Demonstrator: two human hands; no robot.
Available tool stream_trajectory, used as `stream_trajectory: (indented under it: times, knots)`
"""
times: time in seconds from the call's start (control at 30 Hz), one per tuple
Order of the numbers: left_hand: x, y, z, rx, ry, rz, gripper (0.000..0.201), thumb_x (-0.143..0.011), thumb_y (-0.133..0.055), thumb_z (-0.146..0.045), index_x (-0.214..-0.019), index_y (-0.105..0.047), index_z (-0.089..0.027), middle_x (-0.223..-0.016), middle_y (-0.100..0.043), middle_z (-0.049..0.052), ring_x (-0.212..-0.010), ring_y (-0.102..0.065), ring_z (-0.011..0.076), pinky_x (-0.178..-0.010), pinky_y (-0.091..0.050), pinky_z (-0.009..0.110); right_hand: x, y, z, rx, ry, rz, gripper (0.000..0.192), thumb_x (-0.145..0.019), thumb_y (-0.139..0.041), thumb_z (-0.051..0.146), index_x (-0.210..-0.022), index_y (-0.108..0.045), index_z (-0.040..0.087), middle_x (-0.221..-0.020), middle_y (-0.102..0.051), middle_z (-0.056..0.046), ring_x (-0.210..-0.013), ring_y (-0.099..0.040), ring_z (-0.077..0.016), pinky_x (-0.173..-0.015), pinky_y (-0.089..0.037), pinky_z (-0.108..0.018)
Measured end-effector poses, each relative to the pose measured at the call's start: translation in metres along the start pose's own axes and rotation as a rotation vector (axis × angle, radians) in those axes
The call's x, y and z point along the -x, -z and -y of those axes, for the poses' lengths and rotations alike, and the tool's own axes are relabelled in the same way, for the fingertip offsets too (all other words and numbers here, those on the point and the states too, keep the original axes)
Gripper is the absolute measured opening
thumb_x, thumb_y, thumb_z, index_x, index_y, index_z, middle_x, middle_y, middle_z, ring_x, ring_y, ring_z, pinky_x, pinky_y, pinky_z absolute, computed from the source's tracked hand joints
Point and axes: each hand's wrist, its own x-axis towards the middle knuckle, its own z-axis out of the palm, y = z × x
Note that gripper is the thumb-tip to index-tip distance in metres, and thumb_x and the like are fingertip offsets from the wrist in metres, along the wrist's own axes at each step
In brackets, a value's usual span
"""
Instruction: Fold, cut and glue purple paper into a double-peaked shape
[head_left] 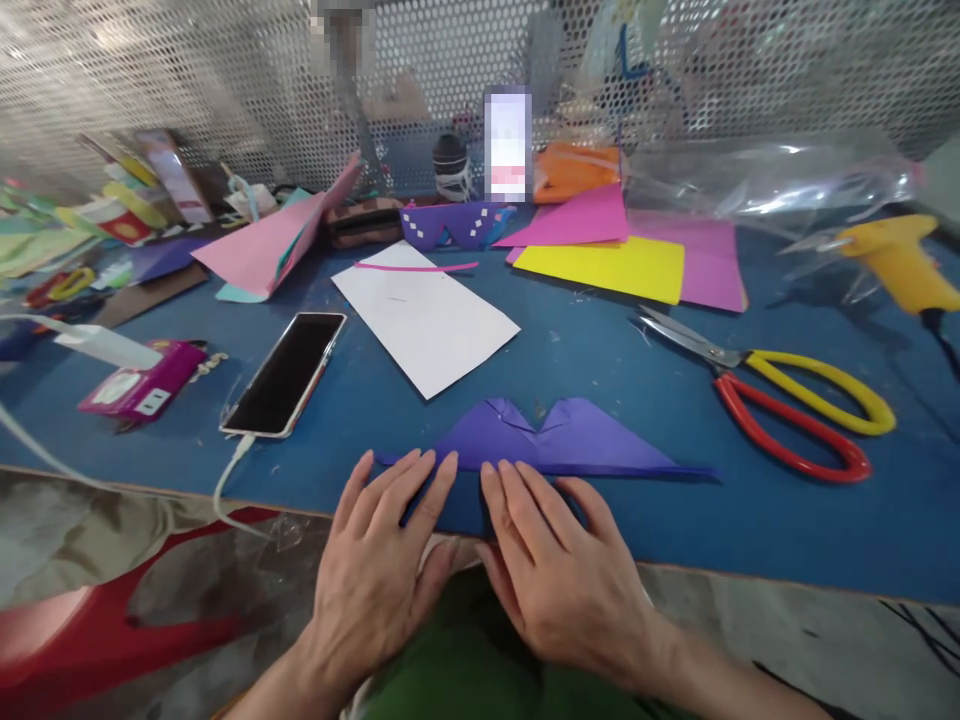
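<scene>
A folded purple paper [547,440] lies on the blue tabletop near its front edge, with two peaks and a notch between them at the top. My left hand [390,540] rests at the lower left of the paper, its fingers stretched out and lying flat. Beside it my right hand [551,560] lies with extended fingers along the paper's lower fold. The fingertips of both hands touch or nearly touch that bottom edge. Neither hand grips anything that I can see.
Right of the paper lie scissors [731,360] with red and yellow handles, and beyond them a yellow glue gun [896,260]. A white sheet [431,325], a phone [285,375] on a cable, coloured papers [600,265] and a purple paper mask [454,226] are farther back.
</scene>
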Motion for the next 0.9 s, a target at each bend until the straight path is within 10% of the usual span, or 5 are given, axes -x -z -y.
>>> stream_trajectory:
  times: [0.67,0.9]
  knots:
    - [0.000,-0.004,-0.005,-0.166,-0.007,-0.063,0.061,-0.099,-0.043,-0.043,-0.153,-0.043,-0.015,-0.132,-0.060,0.021,-0.120,-0.059,0.0376,-0.119,-0.020,0.066,0.042,0.036,-0.055,0.089,-0.219,0.005,0.041,-0.099,-0.048,0.028,-0.124,-0.067,0.002,-0.117,-0.075,-0.016,-0.108,-0.067,-0.0267,-0.093,-0.038,-0.043]
    - [-0.037,-0.008,-0.032,0.024,-0.287,-0.087,0.045,-0.102,-0.045,-0.024,-0.139,-0.054,-0.002,-0.137,-0.064,0.016,-0.131,-0.054,0.0286,-0.117,-0.035,0.040,0.040,0.032,-0.053,0.100,-0.196,0.006,0.043,-0.100,-0.047,0.030,-0.126,-0.066,0.001,-0.119,-0.074,-0.017,-0.110,-0.066,-0.0272,-0.097,-0.038,-0.044]
